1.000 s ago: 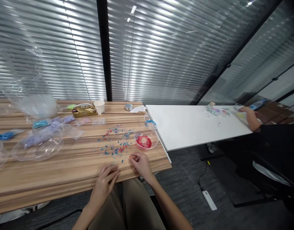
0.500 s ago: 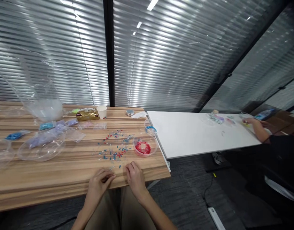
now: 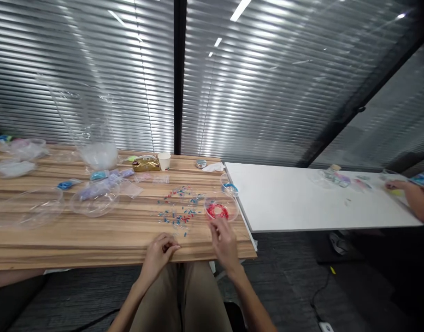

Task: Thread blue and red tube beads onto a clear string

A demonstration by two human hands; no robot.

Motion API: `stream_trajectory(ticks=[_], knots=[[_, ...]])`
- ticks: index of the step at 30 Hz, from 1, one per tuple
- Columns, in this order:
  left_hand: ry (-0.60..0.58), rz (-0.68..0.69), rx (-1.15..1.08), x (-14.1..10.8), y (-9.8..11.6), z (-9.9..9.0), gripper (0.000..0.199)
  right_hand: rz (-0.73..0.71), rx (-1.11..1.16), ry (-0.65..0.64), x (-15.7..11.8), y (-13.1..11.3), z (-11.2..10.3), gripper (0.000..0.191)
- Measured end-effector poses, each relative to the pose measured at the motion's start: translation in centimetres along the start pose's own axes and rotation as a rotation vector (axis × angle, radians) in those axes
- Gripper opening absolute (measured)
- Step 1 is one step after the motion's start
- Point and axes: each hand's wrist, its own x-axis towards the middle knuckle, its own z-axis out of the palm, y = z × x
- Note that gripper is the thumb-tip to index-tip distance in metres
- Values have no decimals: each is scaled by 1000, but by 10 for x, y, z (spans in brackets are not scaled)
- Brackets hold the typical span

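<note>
One right hand, advanced to near rim of bowl; one left hand, near-left of bowl; both grips obscured, cannot tell.

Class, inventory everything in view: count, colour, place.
wooden table: one, brown, left
white table: one, white, right
pieces: many, blue, red, clear, wooden table
bowls: two, clear, coloured contents, right of pieces
dishes: at least two, clear, left
bags: several, blue, purple, clear, left
cup: one, white, back
packet: one, gold, back
tin: one, silver, back
blinds: several, grey, behind
small items: several, mixed, white table
other person's arm: one, bare, far right
left hand: one, bare, wooden table's edge
right hand: one, bare, beside bowls
</note>
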Motion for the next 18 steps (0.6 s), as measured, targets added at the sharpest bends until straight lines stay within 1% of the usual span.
stream_trajectory(ticks=[1,3,5,7,9,11,14,15,17,18], knots=[[13,-17,-20,0,1,3,31,19,-35,71,9,4,-8,21],[38,-48,-89,1,6,12,33,25,-133,117,22,18,-19,22],[34,-36,-152,1,13,24,35,22,-225,77,27,34,-21,24],[24,-1,-147,3,24,37,35,14,-304,39,26,49,-18,27],[26,45,-131,13,39,47,33,-2,-388,8,24,59,-14,27],[41,151,-95,32,56,55,31,-23,-445,-14,21,63,-14,24],[22,370,14,76,76,63,25,-31,-449,-11,18,66,-19,20],[23,429,70,91,80,66,23,-22,-439,3,17,67,-22,20],[30,491,180,117,83,71,16,-2,-414,40,13,70,-25,22],[14,519,246,126,83,73,14,1,-400,58,10,72,-26,22]])
